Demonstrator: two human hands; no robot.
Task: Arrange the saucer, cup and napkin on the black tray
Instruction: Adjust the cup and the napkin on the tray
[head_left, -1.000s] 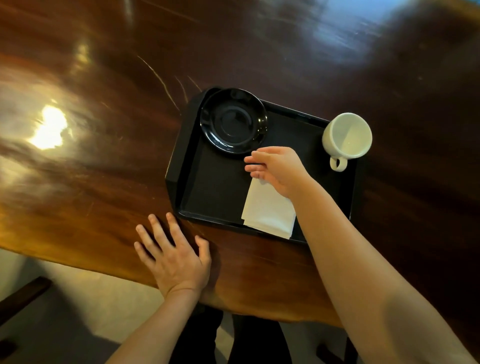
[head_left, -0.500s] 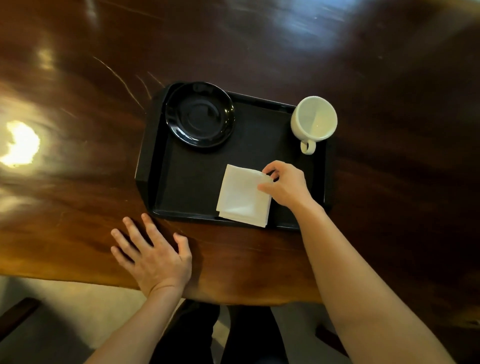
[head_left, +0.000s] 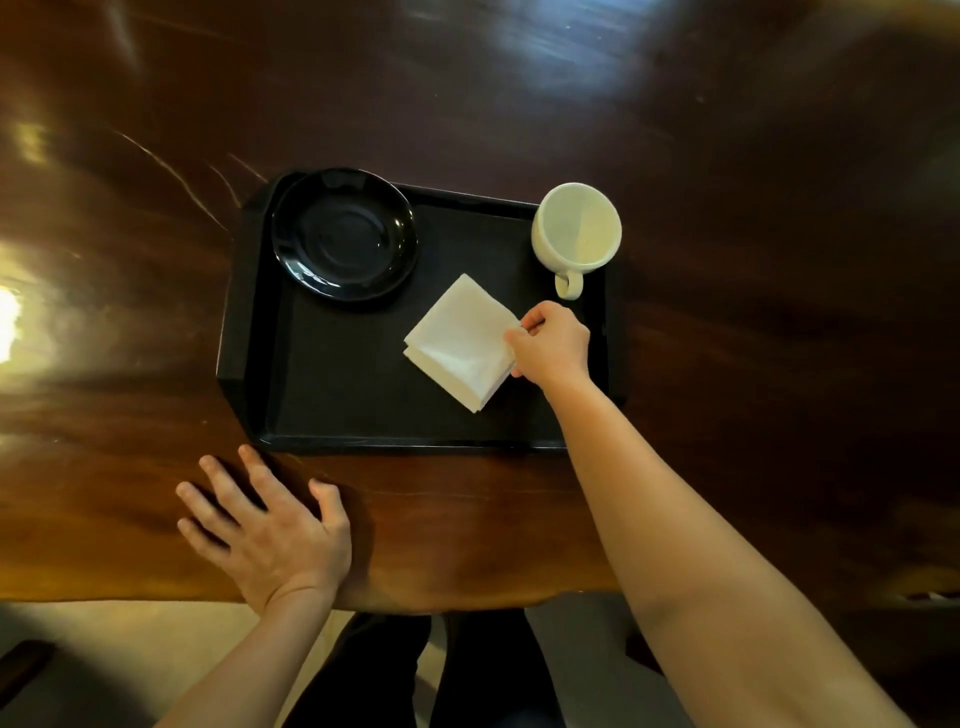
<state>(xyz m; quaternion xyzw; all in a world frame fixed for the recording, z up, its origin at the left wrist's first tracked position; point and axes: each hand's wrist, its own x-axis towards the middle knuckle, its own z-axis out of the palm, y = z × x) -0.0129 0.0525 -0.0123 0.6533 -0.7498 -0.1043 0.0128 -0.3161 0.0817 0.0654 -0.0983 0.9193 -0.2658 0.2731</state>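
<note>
A black rectangular tray (head_left: 337, 410) lies on the dark wooden table. A glossy black saucer (head_left: 344, 234) sits in the tray's far left corner. In the far right corner stands a white cup (head_left: 576, 228), upright and empty, handle toward me. A folded white napkin (head_left: 460, 340) lies turned like a diamond in the tray's middle right. My right hand (head_left: 553, 345) pinches the napkin's right corner between thumb and fingers. My left hand (head_left: 270, 535) rests flat on the table, fingers spread, just in front of the tray's near left corner.
The wooden table (head_left: 779, 312) spreads wide around the tray, with bright glare at the left (head_left: 10, 317). Its near edge runs just behind my left wrist. Below it are my dark-clothed legs (head_left: 415, 670) and a pale floor (head_left: 104, 654).
My right hand has shifted from the saucer side to the napkin's right corner. The napkin has turned into a diamond and moved farther in from the tray's near edge. My left hand stays put.
</note>
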